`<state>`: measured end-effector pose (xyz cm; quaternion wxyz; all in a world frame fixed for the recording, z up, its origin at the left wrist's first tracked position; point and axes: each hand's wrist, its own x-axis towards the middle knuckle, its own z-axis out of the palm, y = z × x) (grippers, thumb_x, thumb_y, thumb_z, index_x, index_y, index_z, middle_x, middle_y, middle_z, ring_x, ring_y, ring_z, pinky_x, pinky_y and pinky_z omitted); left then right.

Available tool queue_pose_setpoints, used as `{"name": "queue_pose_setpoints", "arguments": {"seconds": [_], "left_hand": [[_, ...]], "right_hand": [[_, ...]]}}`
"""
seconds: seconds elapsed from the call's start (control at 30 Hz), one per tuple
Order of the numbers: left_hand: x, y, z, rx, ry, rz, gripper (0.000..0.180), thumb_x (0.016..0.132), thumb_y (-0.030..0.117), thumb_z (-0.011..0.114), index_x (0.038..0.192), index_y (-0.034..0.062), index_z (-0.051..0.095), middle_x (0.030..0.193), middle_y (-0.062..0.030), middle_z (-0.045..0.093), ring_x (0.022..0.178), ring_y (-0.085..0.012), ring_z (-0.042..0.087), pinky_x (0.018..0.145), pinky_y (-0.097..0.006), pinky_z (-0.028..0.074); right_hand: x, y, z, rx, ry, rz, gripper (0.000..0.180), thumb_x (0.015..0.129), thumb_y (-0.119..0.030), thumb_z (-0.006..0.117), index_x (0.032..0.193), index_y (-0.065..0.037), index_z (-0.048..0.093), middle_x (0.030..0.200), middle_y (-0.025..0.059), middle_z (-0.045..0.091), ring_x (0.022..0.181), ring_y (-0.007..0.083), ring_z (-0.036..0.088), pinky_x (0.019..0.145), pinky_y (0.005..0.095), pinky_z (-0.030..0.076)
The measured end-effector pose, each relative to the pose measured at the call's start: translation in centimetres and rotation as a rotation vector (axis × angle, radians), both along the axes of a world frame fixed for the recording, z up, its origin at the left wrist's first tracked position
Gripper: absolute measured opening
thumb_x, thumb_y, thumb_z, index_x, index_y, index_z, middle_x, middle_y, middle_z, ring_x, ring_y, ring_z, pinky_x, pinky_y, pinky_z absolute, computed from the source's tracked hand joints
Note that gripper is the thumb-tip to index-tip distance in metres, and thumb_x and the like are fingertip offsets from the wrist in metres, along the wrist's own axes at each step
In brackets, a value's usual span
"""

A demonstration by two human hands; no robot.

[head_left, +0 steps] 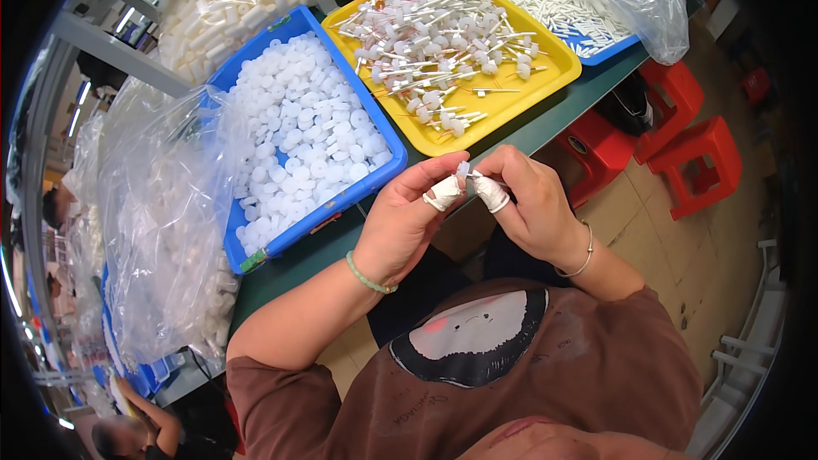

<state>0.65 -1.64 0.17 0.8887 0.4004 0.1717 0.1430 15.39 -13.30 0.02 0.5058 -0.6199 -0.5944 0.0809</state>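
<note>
My left hand (409, 217) and my right hand (528, 200) meet just in front of the table edge, both pinching one small white plastic part (464, 170) between taped fingertips. A green bead bracelet circles my left wrist and a thin bangle my right. Right behind the hands sits a yellow tray (558, 77) piled with white caps on thin stems (439, 34). To its left a blue tray (341, 200) holds several round white discs (311, 132).
A second blue tray (609, 53) of white tubes under a clear bag is at the back right. Clear bags of white parts (162, 230) crowd the left. Red stools (694, 158) stand on the floor at right. Another person (128, 430) is at lower left.
</note>
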Motion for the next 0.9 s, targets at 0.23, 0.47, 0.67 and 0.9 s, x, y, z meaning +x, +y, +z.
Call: {"name": "queue_pose_setpoints", "arguments": {"seconds": [0.23,0.47,0.67,0.9], "left_hand": [[-0.3,0.0,0.2,-0.001,0.016,-0.005,0.031,0.086,0.008,0.067,0.116,0.0065,0.062,0.112,-0.0031,0.063,0.106,-0.0132,0.057,0.096,-0.031,0.044],[-0.4,0.0,-0.1,0.049,0.05,-0.024,0.029,0.085,0.006,0.068,0.113,0.0064,0.063,0.111,-0.0048,0.063,0.105,-0.0151,0.058,0.094,-0.033,0.045],[0.0,-0.5,-0.3,0.071,-0.011,0.003,0.031,0.086,0.007,0.066,0.116,0.0028,0.057,0.107,-0.0046,0.062,0.102,-0.0126,0.058,0.091,-0.026,0.045],[0.0,-0.2,0.1,-0.003,0.011,0.07,0.026,0.092,0.014,0.06,0.116,0.0077,0.055,0.114,-0.005,0.06,0.106,-0.0147,0.059,0.093,-0.028,0.049]], "right_hand": [[0.3,0.1,0.7,-0.211,0.714,0.268,0.004,0.089,-0.005,0.054,0.091,-0.003,0.052,0.074,0.0084,0.054,0.062,0.0146,0.052,0.059,0.0286,0.041],[0.0,0.1,0.6,0.108,-0.343,0.007,0.012,0.085,-0.007,0.061,0.09,-0.005,0.05,0.077,0.0107,0.057,0.063,0.028,0.058,0.056,0.0349,0.045],[-0.2,0.1,0.2,0.047,0.046,0.149,0.022,0.085,-0.012,0.06,0.098,-0.004,0.045,0.078,0.0127,0.06,0.067,0.0317,0.061,0.059,0.0376,0.047],[1.5,-0.3,1.3,0.007,-0.14,0.021,0.011,0.08,-0.007,0.064,0.086,-0.004,0.055,0.074,0.0103,0.055,0.067,0.0271,0.059,0.059,0.0359,0.045]]}}
